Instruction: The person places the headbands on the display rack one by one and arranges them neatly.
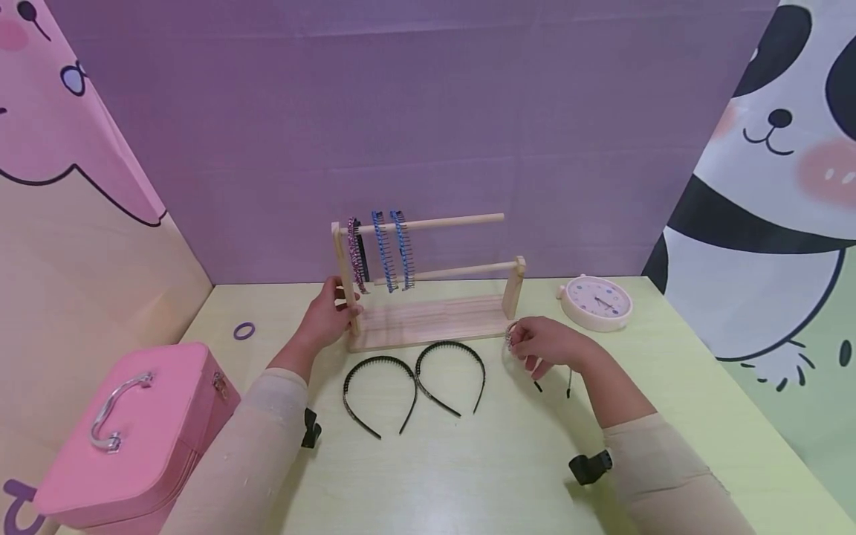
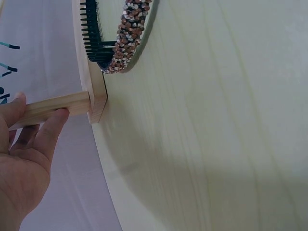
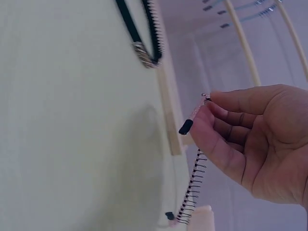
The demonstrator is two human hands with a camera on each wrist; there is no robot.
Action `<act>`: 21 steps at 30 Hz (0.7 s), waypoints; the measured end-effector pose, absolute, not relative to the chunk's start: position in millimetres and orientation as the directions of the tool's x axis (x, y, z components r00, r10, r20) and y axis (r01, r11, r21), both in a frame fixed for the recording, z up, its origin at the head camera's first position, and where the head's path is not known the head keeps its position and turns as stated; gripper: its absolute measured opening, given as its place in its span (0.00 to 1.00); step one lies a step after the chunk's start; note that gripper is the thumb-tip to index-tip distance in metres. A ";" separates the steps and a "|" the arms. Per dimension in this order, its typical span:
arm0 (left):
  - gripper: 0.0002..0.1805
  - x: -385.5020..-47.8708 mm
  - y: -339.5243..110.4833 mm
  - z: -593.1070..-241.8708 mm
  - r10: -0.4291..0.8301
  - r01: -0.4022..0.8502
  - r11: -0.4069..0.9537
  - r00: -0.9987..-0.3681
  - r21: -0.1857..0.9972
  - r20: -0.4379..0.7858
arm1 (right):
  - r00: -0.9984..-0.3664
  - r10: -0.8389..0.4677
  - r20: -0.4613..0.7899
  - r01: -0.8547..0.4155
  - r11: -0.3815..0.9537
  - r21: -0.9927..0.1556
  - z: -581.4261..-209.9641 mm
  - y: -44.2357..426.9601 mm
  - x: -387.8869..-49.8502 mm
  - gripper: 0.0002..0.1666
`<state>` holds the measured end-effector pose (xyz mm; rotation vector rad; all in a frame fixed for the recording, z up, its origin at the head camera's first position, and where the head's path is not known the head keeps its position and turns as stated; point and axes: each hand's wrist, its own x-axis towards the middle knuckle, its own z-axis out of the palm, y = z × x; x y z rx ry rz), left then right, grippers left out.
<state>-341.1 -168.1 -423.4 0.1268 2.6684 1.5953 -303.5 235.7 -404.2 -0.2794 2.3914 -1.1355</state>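
Observation:
My left hand (image 1: 324,316) grips the left upright of a wooden rack (image 1: 428,319). In the left wrist view, the thumb and fingers of that hand (image 2: 29,166) close around the post. My right hand (image 1: 555,343) holds a headband with black tips beside the rack's right end. In the right wrist view, thumb and finger pinch this pink headband (image 3: 192,185) near one tip; a row of teeth shows. On the upper bar hang a beaded headband (image 1: 352,249) and two blue headbands (image 1: 386,253). Two black headbands (image 1: 379,360) lie on the table before the rack.
A pink case (image 1: 127,438) with a silver handle stands at the left. Near it lies a purple ring (image 1: 244,331). The pink clock (image 1: 597,302) sits right of the rack. A purple backdrop (image 1: 428,119) rises behind the table (image 1: 481,475).

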 end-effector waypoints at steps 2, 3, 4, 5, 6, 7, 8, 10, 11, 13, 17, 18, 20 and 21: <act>0.27 -341.1 -168.0 -423.7 0.082 0.052 0.472 -0.997 0.880 0.014 | -0.876 -0.379 -0.300 0.006 0.612 -0.791 -398.7 242.0 -303.9 0.11; 0.27 -341.1 -168.0 -423.8 0.082 0.051 0.472 -0.997 0.880 0.013 | -0.881 -0.377 -0.287 0.004 0.600 -0.800 -395.8 244.4 -304.0 0.12; 0.27 -341.1 -167.9 -424.0 0.083 0.051 0.472 -0.996 0.880 0.013 | -0.885 -0.375 -0.275 0.002 0.588 -0.809 -393.3 246.8 -304.1 0.12; 0.27 -341.1 -168.0 -423.9 0.083 0.052 0.471 -0.996 0.881 0.014 | -0.890 -0.372 -0.265 0.000 0.580 -0.815 -390.9 249.0 -304.2 0.13; 0.27 -341.0 -167.9 -424.0 0.084 0.052 0.471 -0.996 0.881 0.014 | -0.895 -0.365 -0.257 0.002 0.573 -0.820 -388.8 250.9 -304.2 0.13; 0.27 -341.0 -167.9 -424.0 0.083 0.052 0.470 -0.996 0.881 0.015 | -0.900 -0.358 -0.249 0.004 0.563 -0.826 -386.9 252.6 -304.3 0.13; 0.27 -340.9 -167.9 -423.9 0.083 0.051 0.468 -0.996 0.882 0.014 | -0.905 -0.350 -0.240 0.006 0.555 -0.832 -385.2 253.9 -304.3 0.14; 0.27 -340.6 -167.9 -423.7 0.084 0.051 0.466 -0.996 0.883 0.014 | -0.914 -0.340 -0.222 0.003 0.540 -0.841 -382.1 256.3 -304.0 0.14; 0.27 -340.5 -167.8 -423.6 0.083 0.052 0.465 -0.996 0.884 0.015 | -0.919 -0.332 -0.213 0.001 0.538 -0.843 -380.8 257.6 -303.9 0.14; 0.27 -340.0 -167.7 -423.3 0.083 0.053 0.467 -0.996 0.883 0.016 | -0.929 -0.317 -0.190 -0.009 0.533 -0.846 -378.0 259.6 -304.0 0.15; 0.28 -339.6 -167.8 -423.0 0.085 0.059 0.469 -0.996 0.881 0.022 | -0.952 -0.273 -0.141 -0.027 0.531 -0.847 -373.8 262.7 -305.3 0.16; 0.28 -339.8 -167.9 -423.1 0.085 0.060 0.468 -0.996 0.882 0.022 | -0.955 -0.268 -0.125 -0.036 0.526 -0.850 -373.0 262.8 -305.7 0.16; 0.28 -339.9 -168.2 -423.2 0.084 0.059 0.467 -0.996 0.883 0.023 | -0.963 -0.251 -0.102 -0.044 0.516 -0.855 -371.8 263.2 -306.7 0.16; 0.28 -340.0 -168.3 -423.3 0.084 0.059 0.466 -0.996 0.883 0.022 | -0.965 -0.246 -0.087 -0.052 0.508 -0.860 -371.2 263.3 -307.0 0.16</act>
